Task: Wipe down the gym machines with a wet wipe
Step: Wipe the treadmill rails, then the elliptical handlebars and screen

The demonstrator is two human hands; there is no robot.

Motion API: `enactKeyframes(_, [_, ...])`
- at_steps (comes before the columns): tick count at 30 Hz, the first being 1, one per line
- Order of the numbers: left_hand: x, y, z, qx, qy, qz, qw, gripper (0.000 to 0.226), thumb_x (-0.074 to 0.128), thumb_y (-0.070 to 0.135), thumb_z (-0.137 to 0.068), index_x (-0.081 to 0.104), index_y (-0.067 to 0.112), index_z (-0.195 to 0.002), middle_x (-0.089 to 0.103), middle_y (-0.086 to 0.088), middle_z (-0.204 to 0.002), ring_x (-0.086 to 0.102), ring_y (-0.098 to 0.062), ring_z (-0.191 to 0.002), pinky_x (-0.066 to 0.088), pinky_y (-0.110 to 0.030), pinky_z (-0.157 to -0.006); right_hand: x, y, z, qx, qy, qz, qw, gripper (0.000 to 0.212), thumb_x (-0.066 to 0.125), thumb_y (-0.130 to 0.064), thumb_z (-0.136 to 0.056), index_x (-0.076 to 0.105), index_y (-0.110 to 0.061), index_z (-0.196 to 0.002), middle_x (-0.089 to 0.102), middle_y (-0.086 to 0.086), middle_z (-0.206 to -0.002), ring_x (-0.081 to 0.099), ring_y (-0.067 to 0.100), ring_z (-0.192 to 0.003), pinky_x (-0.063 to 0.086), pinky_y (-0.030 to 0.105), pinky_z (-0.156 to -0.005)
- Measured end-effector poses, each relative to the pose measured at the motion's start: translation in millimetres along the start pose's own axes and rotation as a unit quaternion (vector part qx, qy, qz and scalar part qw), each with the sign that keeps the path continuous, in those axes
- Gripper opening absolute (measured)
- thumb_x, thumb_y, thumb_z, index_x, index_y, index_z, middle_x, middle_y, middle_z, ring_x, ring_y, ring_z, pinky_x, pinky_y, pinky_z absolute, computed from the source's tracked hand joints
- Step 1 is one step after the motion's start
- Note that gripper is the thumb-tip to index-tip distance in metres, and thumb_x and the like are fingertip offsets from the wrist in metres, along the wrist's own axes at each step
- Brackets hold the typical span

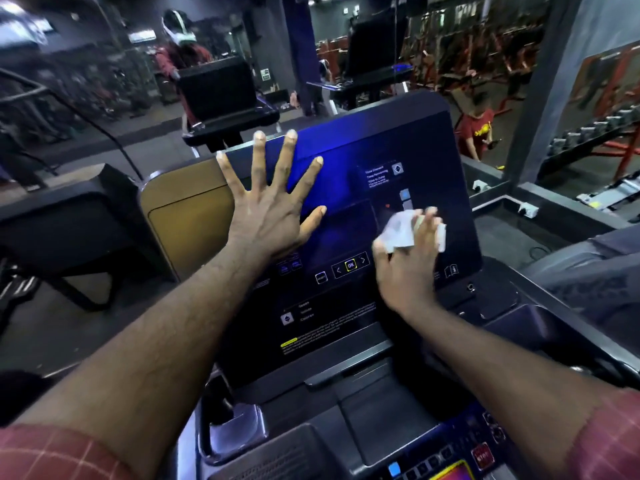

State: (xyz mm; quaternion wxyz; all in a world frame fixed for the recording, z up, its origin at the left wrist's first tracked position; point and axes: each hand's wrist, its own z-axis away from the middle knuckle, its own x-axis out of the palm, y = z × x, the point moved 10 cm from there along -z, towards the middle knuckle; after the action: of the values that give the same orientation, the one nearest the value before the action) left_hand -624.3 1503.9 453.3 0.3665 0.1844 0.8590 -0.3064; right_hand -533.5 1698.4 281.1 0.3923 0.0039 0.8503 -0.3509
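A treadmill console (349, 188) with a dark, blue-lit screen fills the middle of the view. My left hand (273, 206) lies flat on the screen's left part, fingers spread wide and straight. My right hand (408, 258) holds a crumpled white wet wipe (401, 230) against the screen's right part, above the OK button row; the fingers curl round the wipe. Both forearms reach in from the bottom, with red checked sleeves at the corners.
A lower control panel with a red stop button (482, 455) sits near the bottom right. A mirror wall (242, 64) ahead reflects other treadmills and a person. Dumbbell racks (595, 133) stand at the right. Another black machine (69, 230) is at the left.
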Motion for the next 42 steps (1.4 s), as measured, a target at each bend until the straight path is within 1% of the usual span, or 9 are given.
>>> enactKeyframes(4, [-1,-16,10,-0.033,-0.008,0.005,0.999,0.078,0.019,0.08,-0.099,0.008,0.043,-0.167,-0.016,-0.013,-0.175,-0.014,-0.048,-0.158,0.004,-0.086,-0.112,22,-26,64,-0.183,-0.092,0.07,0.976,0.091,0.038,-0.056,-0.104,-0.013,-0.009,-0.164,-0.025,0.015,-0.17,-0.02,0.034,-0.158,0.002,0.054,-0.128])
enactKeyframes(11, [-7,-45,32,-0.086,0.006,0.039,0.996,0.067,0.022,0.078,-0.101,0.007,0.056,-0.163,-0.018,-0.02,-0.173,-0.015,-0.057,-0.155,0.0,-0.088,-0.11,3,-19,14,0.048,-0.027,-0.023,0.998,0.089,0.023,-0.064,-0.103,-0.008,-0.007,-0.164,-0.019,0.02,-0.17,-0.014,0.038,-0.158,0.007,0.063,-0.126])
enactKeyframes(15, [-9,-59,37,-0.09,-0.01,0.02,0.996,0.067,0.019,0.081,-0.1,0.001,0.06,-0.161,-0.009,-0.02,-0.174,-0.006,-0.056,-0.156,0.002,-0.09,-0.108,16,-94,23,-0.167,-0.073,0.047,0.982,0.084,0.033,-0.056,-0.108,-0.014,-0.015,-0.164,-0.027,0.009,-0.17,-0.023,0.032,-0.157,-0.003,0.055,-0.128])
enactKeyframes(18, [-15,-68,34,-0.083,-0.007,0.011,0.996,0.071,0.018,0.083,-0.099,0.007,0.055,-0.163,0.009,-0.014,-0.173,0.014,-0.047,-0.156,0.006,-0.09,-0.108,21,-94,48,-0.242,-0.106,0.064,0.962,0.086,0.035,-0.058,-0.107,-0.016,-0.019,-0.164,-0.028,0.003,-0.17,-0.023,0.024,-0.158,0.001,0.054,-0.129])
enactKeyframes(24, [-19,-80,34,-0.117,-0.015,0.041,0.992,0.096,0.012,0.082,-0.099,0.01,0.016,-0.168,0.022,-0.002,-0.171,0.023,-0.034,-0.155,0.008,-0.083,-0.114,-3,-106,-23,-0.01,-0.019,-0.054,0.998,0.084,0.031,-0.057,-0.107,-0.01,-0.013,-0.165,-0.023,0.013,-0.171,-0.017,0.035,-0.158,0.002,0.061,-0.127])
enactKeyframes(28, [-19,-83,34,-0.111,-0.023,0.054,0.992,0.088,0.01,0.077,-0.101,0.009,0.02,-0.168,0.02,0.003,-0.173,0.021,-0.03,-0.157,0.009,-0.077,-0.119,8,-170,-2,-0.225,-0.06,0.026,0.972,0.083,0.032,-0.06,-0.107,-0.01,-0.019,-0.166,-0.026,0.003,-0.171,-0.022,0.028,-0.158,-0.002,0.054,-0.128])
enactKeyframes(31, [-19,-86,36,-0.108,-0.02,0.059,0.992,0.082,0.011,0.073,-0.103,0.01,0.024,-0.169,0.018,0.006,-0.174,0.02,-0.027,-0.159,0.009,-0.074,-0.121,13,-152,18,-0.332,-0.097,0.083,0.935,0.085,0.033,-0.062,-0.105,-0.012,-0.024,-0.165,-0.024,0.0,-0.172,-0.02,0.023,-0.159,0.004,0.055,-0.129])
enactKeyframes(37, [-18,-87,37,-0.111,-0.015,0.068,0.991,0.079,0.01,0.071,-0.104,0.01,0.027,-0.169,0.014,0.01,-0.175,0.016,-0.025,-0.16,0.004,-0.071,-0.123,-18,-143,-57,-0.048,-0.01,-0.037,0.998,0.087,0.04,-0.059,-0.103,-0.002,-0.015,-0.166,-0.016,0.015,-0.172,-0.012,0.037,-0.159,0.002,0.06,-0.127])
enactKeyframes(42, [-23,-95,41,-0.108,-0.004,0.074,0.991,0.073,0.008,0.068,-0.105,0.015,0.033,-0.168,0.019,0.015,-0.173,0.019,-0.019,-0.159,0.006,-0.064,-0.124,15,-214,5,-0.302,-0.072,0.063,0.948,0.083,0.035,-0.058,-0.106,-0.011,-0.024,-0.166,-0.027,0.0,-0.171,-0.022,0.026,-0.158,-0.003,0.054,-0.128])
